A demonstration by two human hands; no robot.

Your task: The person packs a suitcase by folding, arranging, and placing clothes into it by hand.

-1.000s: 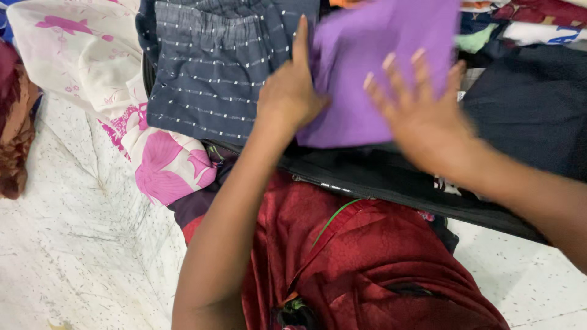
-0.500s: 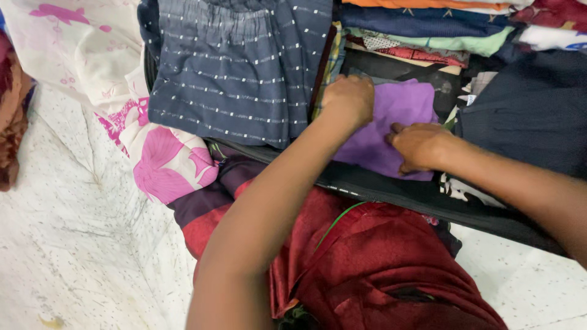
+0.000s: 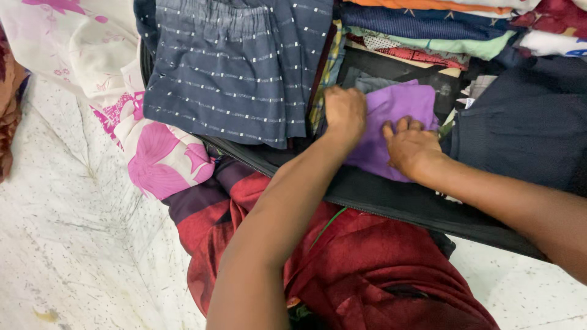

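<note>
Left hand (image 3: 344, 113) curled shut and right hand (image 3: 411, 146) flat, both pressing purple cloth (image 3: 397, 107) (inside black suitcase (image 3: 391, 198)).

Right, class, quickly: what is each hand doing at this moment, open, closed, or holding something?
Left hand: curled closed, pressing on the purple cloth.
Right hand: laid on the same purple cloth, fingers bent; a true grip cannot be told.
</note>
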